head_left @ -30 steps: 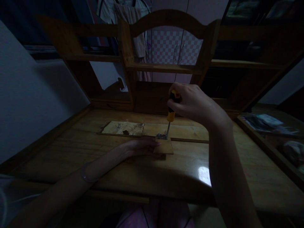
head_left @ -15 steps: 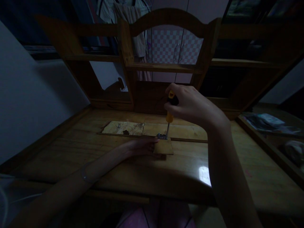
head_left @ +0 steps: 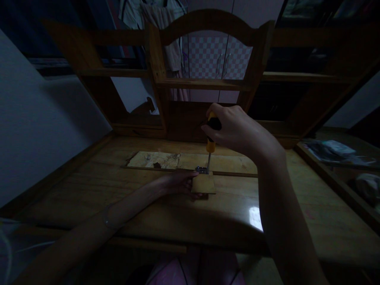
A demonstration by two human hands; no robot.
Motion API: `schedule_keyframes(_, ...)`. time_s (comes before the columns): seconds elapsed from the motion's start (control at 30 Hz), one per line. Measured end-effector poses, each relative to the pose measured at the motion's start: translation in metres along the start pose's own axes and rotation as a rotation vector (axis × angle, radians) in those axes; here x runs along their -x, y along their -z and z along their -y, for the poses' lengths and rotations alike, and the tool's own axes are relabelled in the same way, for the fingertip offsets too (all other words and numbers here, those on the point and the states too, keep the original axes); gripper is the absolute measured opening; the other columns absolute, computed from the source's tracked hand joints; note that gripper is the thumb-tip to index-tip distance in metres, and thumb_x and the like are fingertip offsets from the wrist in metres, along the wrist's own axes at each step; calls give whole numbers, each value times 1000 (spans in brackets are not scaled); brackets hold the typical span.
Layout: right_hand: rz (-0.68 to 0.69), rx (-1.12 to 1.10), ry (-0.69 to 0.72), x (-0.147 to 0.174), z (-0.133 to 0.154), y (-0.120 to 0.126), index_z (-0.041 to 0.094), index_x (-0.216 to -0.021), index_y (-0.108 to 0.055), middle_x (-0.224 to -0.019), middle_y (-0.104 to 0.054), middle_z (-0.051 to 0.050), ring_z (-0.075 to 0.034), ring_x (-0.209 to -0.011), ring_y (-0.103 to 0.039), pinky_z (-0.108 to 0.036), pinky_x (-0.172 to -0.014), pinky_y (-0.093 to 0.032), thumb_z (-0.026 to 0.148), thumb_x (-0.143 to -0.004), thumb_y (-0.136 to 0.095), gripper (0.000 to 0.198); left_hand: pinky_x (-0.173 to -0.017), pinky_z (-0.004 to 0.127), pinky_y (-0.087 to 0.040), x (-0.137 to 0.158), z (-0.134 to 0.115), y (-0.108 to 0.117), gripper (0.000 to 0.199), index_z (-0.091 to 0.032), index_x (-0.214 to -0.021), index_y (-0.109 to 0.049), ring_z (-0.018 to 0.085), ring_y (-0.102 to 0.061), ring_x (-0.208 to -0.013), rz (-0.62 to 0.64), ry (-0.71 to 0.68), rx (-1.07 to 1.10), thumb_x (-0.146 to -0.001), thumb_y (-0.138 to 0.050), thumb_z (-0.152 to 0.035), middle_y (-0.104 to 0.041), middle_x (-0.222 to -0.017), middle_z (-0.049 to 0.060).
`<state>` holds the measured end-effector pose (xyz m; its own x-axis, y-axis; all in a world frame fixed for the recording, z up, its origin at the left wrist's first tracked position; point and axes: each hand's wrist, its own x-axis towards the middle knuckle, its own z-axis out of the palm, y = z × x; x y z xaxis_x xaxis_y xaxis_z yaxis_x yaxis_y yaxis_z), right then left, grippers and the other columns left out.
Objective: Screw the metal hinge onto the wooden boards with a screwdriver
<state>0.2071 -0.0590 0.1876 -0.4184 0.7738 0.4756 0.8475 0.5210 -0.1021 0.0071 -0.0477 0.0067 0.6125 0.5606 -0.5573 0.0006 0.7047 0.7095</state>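
Holding a screwdriver (head_left: 211,139) upright, my right hand (head_left: 234,128) has its fingers curled tight around the black and yellow handle. I see the thin metal shaft come down from under those fingers, and its tip sits on a small shiny bracket (head_left: 202,170). That bracket is at the far edge of a little wood block (head_left: 204,184). My left hand (head_left: 178,183) lies flat on the desk (head_left: 225,213), just left of the block, and its fingertips press against the block's side and touch near the bracket. Those fingers look close together, not spread. Past the fingertips, a long flat board (head_left: 190,161) lies across the desk, right behind the bracket. Farther back, beyond my right hand, stands a wood shelf (head_left: 208,83) with an arched top. It is dark, so I cannot tell if there is a screw under the tip.
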Motion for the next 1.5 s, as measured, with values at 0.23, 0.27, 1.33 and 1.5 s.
schedule_keyframes(0.23, -4, 12, -14, -1, 0, -1, 17, -113, -60, -95, -64, -12, -28, -94, -59, -40, -82, -44, 38, -92, -55, 30, -82, 44, -59, -3, -1, 0, 52, -8, -122, -57, 29, -75, -82, 5, 15, -13, -87, -67, -45, -75, -96, 18)
schedule_keyframes(0.27, -5, 15, -13, -1, 0, -1, 17, -112, -60, -95, -64, -12, -29, -94, -59, -40, -82, -45, 38, -92, -55, 30, -82, 44, -59, -2, -1, 0, 51, -7, -123, -57, 29, -75, -82, 6, 5, -26, -88, -66, -44, -75, -95, 18)
schedule_keyframes(1.33, -29, 20, -13, -1, -5, -1, 18, -112, -63, -95, -66, -11, -28, -93, -61, -41, -84, -44, 36, -90, -55, 30, -98, 40, -56, 9, -1, -3, 38, -8, -106, -69, 27, -68, -109, 123, -106, -116, -74, -83, -22, -71, -113, 17)
schedule_keyframes(1.5, -43, 39, -16, -2, -5, -2, 18, -107, -63, -92, -65, -11, -27, -88, -60, -39, -78, -44, 46, -92, -55, 33, -98, 39, -55, 10, -2, -4, 30, -8, -95, -71, 26, -71, -102, 98, -95, -120, -72, -84, -22, -74, -103, 15)
